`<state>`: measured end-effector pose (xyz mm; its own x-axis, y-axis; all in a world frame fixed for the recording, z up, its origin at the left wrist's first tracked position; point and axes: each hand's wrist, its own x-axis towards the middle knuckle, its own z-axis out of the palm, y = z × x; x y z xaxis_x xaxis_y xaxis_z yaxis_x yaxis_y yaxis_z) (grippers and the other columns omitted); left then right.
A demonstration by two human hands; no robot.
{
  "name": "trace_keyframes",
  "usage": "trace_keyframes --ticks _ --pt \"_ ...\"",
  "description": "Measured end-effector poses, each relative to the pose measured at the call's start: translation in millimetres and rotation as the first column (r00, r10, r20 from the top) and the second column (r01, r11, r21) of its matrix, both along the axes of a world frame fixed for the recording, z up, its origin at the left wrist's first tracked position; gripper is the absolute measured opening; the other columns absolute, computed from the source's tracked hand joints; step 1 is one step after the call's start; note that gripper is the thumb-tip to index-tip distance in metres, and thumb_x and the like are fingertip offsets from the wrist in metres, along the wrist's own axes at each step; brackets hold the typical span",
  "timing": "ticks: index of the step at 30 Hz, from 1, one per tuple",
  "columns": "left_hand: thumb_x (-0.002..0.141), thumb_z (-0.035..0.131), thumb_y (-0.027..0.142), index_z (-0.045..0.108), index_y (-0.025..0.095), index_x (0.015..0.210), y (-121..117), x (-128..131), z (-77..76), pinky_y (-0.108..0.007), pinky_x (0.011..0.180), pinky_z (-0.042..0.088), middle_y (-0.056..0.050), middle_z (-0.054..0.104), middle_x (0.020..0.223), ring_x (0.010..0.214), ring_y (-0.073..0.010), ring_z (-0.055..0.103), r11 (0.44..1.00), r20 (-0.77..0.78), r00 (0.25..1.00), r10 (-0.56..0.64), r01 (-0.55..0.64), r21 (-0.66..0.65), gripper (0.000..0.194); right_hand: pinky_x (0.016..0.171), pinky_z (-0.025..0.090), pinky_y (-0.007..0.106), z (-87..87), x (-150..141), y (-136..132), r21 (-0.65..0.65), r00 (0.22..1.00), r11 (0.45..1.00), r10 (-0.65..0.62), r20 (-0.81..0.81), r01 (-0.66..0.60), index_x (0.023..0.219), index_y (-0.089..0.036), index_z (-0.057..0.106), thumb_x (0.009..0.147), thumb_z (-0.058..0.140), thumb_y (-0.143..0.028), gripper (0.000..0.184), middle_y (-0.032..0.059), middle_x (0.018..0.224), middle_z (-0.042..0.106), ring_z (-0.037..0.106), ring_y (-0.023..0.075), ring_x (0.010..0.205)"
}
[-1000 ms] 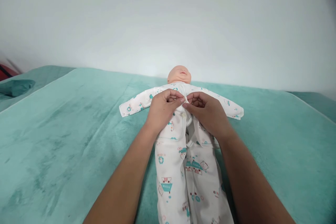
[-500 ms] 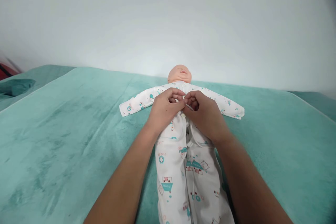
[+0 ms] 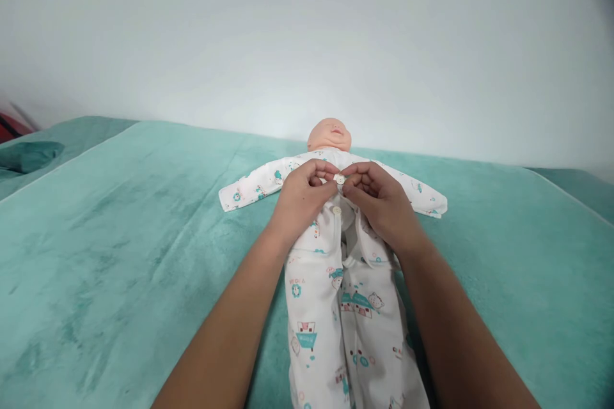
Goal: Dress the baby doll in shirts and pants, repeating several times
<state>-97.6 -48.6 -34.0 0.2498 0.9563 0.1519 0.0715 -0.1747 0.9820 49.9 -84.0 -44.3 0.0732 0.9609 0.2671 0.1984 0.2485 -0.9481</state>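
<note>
A baby doll (image 3: 329, 134) lies on its back on a teal blanket (image 3: 119, 236), dressed in a white printed romper (image 3: 330, 307) with its sleeves spread out. My left hand (image 3: 301, 200) and my right hand (image 3: 378, 204) meet on the doll's chest. Both pinch the romper's front edges at a small white button (image 3: 339, 179) held between the fingertips. A second button (image 3: 336, 210) shows just below. Lower down, the romper's front hangs partly apart.
A white wall (image 3: 307, 45) rises right behind the doll's head. A dark green folded cloth (image 3: 29, 156) lies at the far left edge, with something red (image 3: 7, 128) above it. The blanket spreads wide on both sides.
My fingertips have shifted slightly up the chest, and the upper button now shows between them. The doll and arms have stayed put.
</note>
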Motion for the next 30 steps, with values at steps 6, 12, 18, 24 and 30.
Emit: trace_keyframes --ticks 6,12,18,24,30 --pt "0.08 0.054 0.012 0.074 0.021 0.094 2 2 -8.6 -0.025 0.071 0.043 -0.001 0.061 0.086 0.075 -0.0114 0.055 0.968 -0.131 0.986 0.1 -0.066 0.241 0.027 0.053 0.032 0.022 -2.7 2 1 -0.023 0.987 0.999 -0.044 -0.155 0.041 0.094 -0.022 0.063 0.079 0.062 -0.02 0.015 -0.0041 0.071 0.053 0.045 0.0079 0.061" --pt "0.078 0.052 0.008 0.072 0.019 0.087 3 3 -11.0 -0.026 0.073 0.044 -0.001 0.063 0.088 0.076 -0.0119 0.056 0.951 -0.152 0.974 0.169 -0.12 0.284 0.025 0.053 0.033 0.022 -0.8 1 0 -0.052 0.991 0.997 -0.064 -0.114 0.058 0.089 -0.021 0.064 0.078 0.063 -0.023 0.011 -0.003 0.072 0.057 0.046 0.0086 0.061" --pt "0.08 0.057 0.022 0.068 0.02 0.092 1 -13 3.9 -0.023 0.059 0.041 0.002 0.059 0.072 0.062 -0.0102 0.05 0.995 -0.141 0.99 -0.003 0.017 0.099 0.015 0.049 0.031 0.024 16.4 5 -13 -0.101 0.959 0.985 -0.111 0.259 0.141 0.076 -0.021 0.058 0.084 0.06 -0.04 0.022 -0.0033 0.063 0.051 0.042 0.0097 0.056" --pt "0.082 0.061 0.032 0.071 0.021 0.082 -7 -34 20.9 -0.023 0.051 0.035 0.001 0.059 0.068 0.057 -0.0098 0.048 0.956 -0.315 0.91 -0.271 0.293 0.024 0.015 0.042 0.023 0.026 31.6 7 -36 -0.132 0.734 0.978 -0.028 0.678 0.16 0.063 -0.021 0.048 0.081 0.066 -0.041 0.032 -0.0014 0.057 0.054 0.037 0.0094 0.046" --pt "0.078 0.066 0.026 0.072 0.022 0.079 -4 -36 18.9 -0.023 0.056 0.038 0.0 0.066 0.081 0.065 -0.0112 0.052 0.907 -0.4 0.846 -0.352 0.414 0.08 0.008 0.041 0.027 0.024 27.0 11 -41 -0.193 0.809 0.972 0.007 0.588 0.132 0.063 -0.02 0.051 0.086 0.059 -0.036 0.029 -0.0012 0.059 0.051 0.038 0.0097 0.049"
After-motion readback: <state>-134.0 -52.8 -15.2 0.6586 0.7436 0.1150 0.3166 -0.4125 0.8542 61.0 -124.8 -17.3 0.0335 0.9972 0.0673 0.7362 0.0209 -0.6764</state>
